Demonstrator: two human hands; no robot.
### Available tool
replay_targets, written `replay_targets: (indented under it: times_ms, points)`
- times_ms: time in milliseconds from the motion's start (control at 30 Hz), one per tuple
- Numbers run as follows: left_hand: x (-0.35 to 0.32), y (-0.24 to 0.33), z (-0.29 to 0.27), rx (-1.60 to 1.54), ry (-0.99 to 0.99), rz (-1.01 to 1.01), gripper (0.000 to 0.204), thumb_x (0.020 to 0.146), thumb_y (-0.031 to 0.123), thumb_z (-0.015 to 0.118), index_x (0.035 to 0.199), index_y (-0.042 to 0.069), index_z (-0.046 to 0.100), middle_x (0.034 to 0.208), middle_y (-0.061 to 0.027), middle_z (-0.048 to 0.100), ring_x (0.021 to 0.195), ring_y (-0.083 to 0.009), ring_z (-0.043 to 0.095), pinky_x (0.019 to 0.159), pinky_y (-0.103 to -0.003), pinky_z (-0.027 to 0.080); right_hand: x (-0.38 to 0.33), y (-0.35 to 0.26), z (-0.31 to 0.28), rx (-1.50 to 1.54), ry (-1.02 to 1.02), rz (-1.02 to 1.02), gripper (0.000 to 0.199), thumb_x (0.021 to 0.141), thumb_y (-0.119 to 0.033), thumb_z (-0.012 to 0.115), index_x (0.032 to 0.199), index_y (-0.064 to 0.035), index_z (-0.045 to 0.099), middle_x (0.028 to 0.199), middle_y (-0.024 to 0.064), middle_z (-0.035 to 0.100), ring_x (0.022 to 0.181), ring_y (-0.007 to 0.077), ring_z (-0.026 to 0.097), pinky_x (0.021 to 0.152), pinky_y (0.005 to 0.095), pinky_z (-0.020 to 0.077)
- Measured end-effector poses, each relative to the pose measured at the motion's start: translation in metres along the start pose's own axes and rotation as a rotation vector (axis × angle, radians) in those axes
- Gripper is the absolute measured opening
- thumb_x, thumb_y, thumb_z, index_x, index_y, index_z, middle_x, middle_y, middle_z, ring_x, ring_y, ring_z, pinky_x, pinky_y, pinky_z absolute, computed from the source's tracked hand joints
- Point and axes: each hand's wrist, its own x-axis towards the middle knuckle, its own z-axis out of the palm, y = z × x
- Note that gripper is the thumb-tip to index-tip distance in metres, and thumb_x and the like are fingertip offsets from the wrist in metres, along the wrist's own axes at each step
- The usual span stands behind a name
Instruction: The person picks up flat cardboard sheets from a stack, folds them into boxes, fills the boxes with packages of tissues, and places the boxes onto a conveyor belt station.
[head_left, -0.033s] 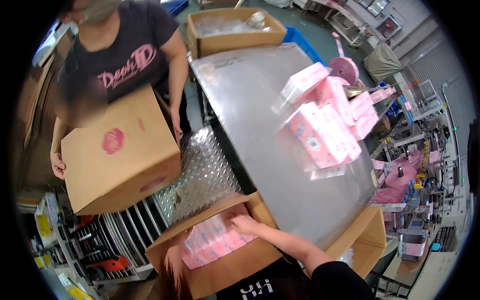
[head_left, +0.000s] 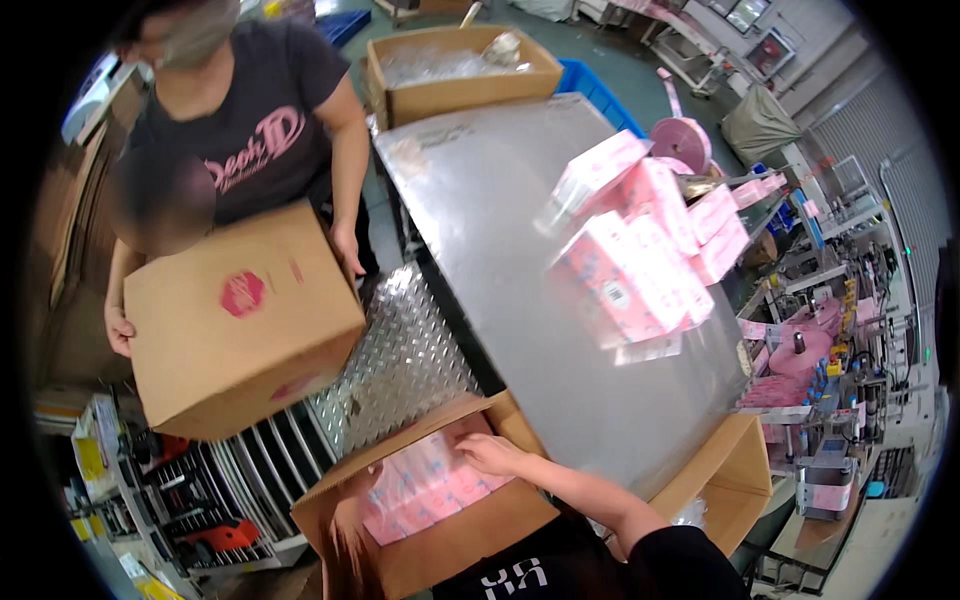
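Observation:
An open cardboard box sits just in front of me, filled with pink wrapped packs. My right hand reaches in from the lower right and lies flat on the top packs, fingers apart, gripping nothing. At the box's near-left corner, my left hand is blurred and appears to hold the box wall. More pink packs are stacked on the steel table beyond the box.
A co-worker at the upper left carries a closed cardboard box. Another open carton stands at the table's far end, beside a blue crate. A pink tape roll, a labelling machine and an empty carton are on the right.

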Motion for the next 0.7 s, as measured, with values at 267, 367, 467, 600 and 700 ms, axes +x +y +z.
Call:
replay_targets:
  times_ms: [267,367,467,600,700]
  points:
    - [-0.018,0.179,-0.027,-0.508,0.212,0.053,0.032,0.088,0.019,0.067,0.117,0.004,0.065,0.094,-0.0139,0.072,0.083,-0.0215,0.071,0.074,-0.033,0.055,0.014,0.063,-0.417,-0.44,0.991,0.063,0.026,0.082,-0.01,0.06,0.107,-0.0036,0.064,0.115,0.0172,0.063,0.112,0.0335,0.058,0.1,0.0428,0.0446]
    - [0.0,0.324,-0.02,-0.704,0.211,0.245,0.034,0.09,0.02,0.067,0.12,0.005,0.065,0.094,-0.0118,0.072,0.085,-0.0211,0.07,0.077,-0.032,0.055,0.003,0.183,-0.543,-0.868,1.176,0.413,0.062,0.076,-0.032,0.073,0.121,0.0063,0.054,0.125,0.028,0.055,0.122,0.0391,0.051,0.107,0.042,0.0397]
    - [-0.013,0.458,-0.065,-0.706,-0.062,0.285,0.049,0.089,0.02,0.069,0.135,0.008,0.054,0.109,-0.0142,0.069,0.096,-0.0243,0.069,0.083,-0.033,0.054,0.017,0.19,-0.543,-0.632,1.075,0.772,0.107,0.068,-0.048,0.078,0.141,0.0113,0.027,0.124,0.0352,0.053,0.122,0.0445,0.05,0.106,0.0463,0.0406]
    - [0.012,0.571,-0.075,-0.533,0.042,0.463,0.083,0.087,0.032,0.071,0.151,0.003,0.027,0.136,-0.0243,0.05,0.117,-0.0347,0.058,0.095,-0.042,0.049,-0.012,0.188,-0.51,-0.664,0.825,0.653,0.105,0.069,-0.046,0.079,0.14,0.013,0.029,0.119,0.0293,0.056,0.111,0.0395,0.057,0.098,0.0442,0.0444]
    - [0.049,0.625,-0.071,-0.511,0.184,0.448,0.092,0.081,0.037,0.074,0.151,0.002,0.024,0.142,-0.0307,0.04,0.125,-0.0443,0.049,0.101,-0.047,0.045,-0.084,0.153,-0.46,-0.582,0.71,0.623,0.107,0.067,-0.039,0.082,0.142,0.0124,0.026,0.118,0.0321,0.055,0.11,0.0432,0.056,0.096,0.0486,0.045]
